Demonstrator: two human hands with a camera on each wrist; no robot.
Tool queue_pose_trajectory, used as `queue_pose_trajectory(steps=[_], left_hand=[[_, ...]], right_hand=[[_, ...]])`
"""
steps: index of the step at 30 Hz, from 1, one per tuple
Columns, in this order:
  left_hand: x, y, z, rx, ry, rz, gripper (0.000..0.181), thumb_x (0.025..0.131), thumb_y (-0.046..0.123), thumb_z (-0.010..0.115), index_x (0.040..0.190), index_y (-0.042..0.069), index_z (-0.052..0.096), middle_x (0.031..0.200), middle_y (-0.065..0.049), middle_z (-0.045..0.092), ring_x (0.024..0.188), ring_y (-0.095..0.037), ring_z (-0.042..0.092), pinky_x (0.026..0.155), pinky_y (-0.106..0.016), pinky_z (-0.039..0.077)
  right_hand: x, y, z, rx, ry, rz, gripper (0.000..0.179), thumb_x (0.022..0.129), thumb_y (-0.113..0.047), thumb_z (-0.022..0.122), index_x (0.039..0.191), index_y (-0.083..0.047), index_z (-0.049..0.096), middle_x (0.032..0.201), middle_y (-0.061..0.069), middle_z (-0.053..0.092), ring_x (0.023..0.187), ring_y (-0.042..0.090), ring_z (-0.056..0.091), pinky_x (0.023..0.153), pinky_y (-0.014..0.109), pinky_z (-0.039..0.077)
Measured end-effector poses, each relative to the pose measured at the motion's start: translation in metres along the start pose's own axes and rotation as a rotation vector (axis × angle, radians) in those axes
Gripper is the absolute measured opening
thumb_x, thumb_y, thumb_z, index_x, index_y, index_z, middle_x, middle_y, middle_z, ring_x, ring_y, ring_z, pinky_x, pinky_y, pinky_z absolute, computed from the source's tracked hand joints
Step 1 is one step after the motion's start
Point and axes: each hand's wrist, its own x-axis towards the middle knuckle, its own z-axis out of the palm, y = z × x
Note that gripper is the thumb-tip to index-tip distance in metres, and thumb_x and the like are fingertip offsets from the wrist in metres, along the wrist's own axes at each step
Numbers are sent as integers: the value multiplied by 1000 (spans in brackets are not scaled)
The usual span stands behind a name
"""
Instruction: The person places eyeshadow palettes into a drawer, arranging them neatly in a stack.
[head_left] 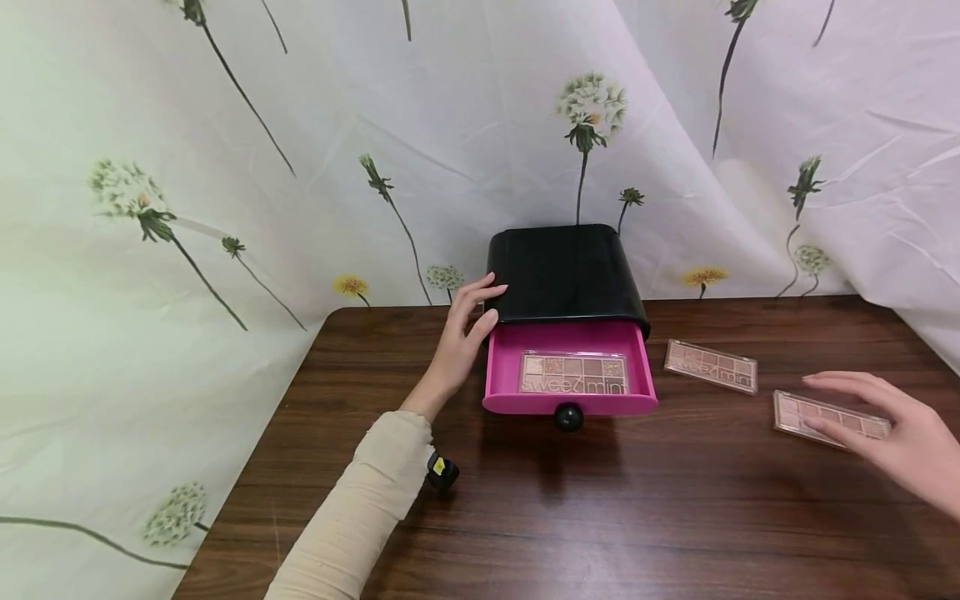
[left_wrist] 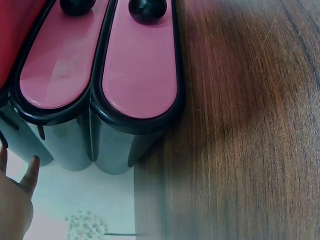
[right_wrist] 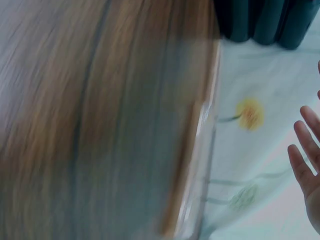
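My left hand (head_left: 461, 333) rests against the left side of a black drawer box (head_left: 562, 271), fingers extended at its top edge. The box's top drawer (head_left: 495, 375), pink with a black knob, is pulled out. Inside the drawer lies an eyeshadow palette (head_left: 573, 372) in a clear case. Over at the right, my right hand (head_left: 900, 425) hovers over a second eyeshadow palette (head_left: 795, 412), its thumb overlapping the palette in the head view. The right wrist view shows that hand's fingers (right_wrist: 302, 167) straight and spread. A third palette (head_left: 711, 365) lies between that one and the box.
Lower pink drawer fronts (left_wrist: 142, 70) are closed in the left wrist view. A dark wooden table (head_left: 675, 517) bears everything. Behind it hangs a white cloth (head_left: 480, 125) printed with dandelions. A small black device (head_left: 442, 472) is at the left wrist.
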Motion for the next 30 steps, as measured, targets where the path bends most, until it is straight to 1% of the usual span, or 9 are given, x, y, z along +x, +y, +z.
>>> queue_pose_trajectory(steps=[2,7,11,14,17,19,22,24,30], left_hand=[[0,0,0,3,3,3,43,102,30,46,139,10,56,154,1,36,140,-16,32,105,-45,33],[1,1,1,11,8,6,43,101,30,46,138,10,56,154,1,36,140,-16,31,105,-45,34],[1,1,1,1,8,14,41,101,23,46,139,9,55,155,-3,35,140,-18,31,106,-46,33],[1,3,1,-19,4,18,40,101,16,47,139,6,54,156,-8,34,141,-23,30,106,-49,32],[0,3,1,-31,0,11,40,100,12,47,139,4,54,156,-11,33,142,-26,29,106,-49,31],[0,3,2,-30,-1,5,41,100,11,47,139,4,53,156,-11,33,142,-26,29,106,-48,31],[-1,2,2,-19,0,6,41,100,17,48,139,6,54,156,-8,34,141,-23,29,105,-46,32],[-1,2,2,-11,3,9,42,101,24,47,139,8,55,155,-5,34,141,-20,30,105,-46,33],[-1,-1,2,-3,12,18,51,102,44,45,139,11,55,155,-2,35,140,-20,30,104,-46,33]], right_hand=[[-4,10,-2,35,12,4,60,61,22,79,117,2,69,118,-15,64,114,-6,53,93,7,35],[-15,38,-7,27,16,51,63,59,22,79,117,1,69,117,-24,61,113,-11,50,91,4,32],[-24,63,-13,-2,-20,112,65,61,13,84,120,-6,69,118,-35,54,112,-18,44,90,1,26],[-30,82,-17,-62,-74,138,68,61,4,88,123,-13,68,119,-43,46,112,-23,36,92,-1,18],[-36,99,-20,-92,-93,148,73,57,2,91,121,-23,66,117,-45,41,110,-25,33,92,-2,15],[-40,107,-21,-76,-84,146,77,52,3,92,119,-27,66,116,-45,42,109,-25,34,92,-2,17],[-46,117,-20,-50,-72,148,84,45,4,93,115,-35,66,113,-44,44,106,-24,36,88,-2,21],[-48,121,-20,-48,-79,149,85,43,3,94,114,-35,67,112,-43,44,106,-24,36,87,-3,22],[-46,125,-20,-125,-102,154,88,39,-6,97,108,-48,63,109,-46,36,101,-25,31,81,-3,21]])
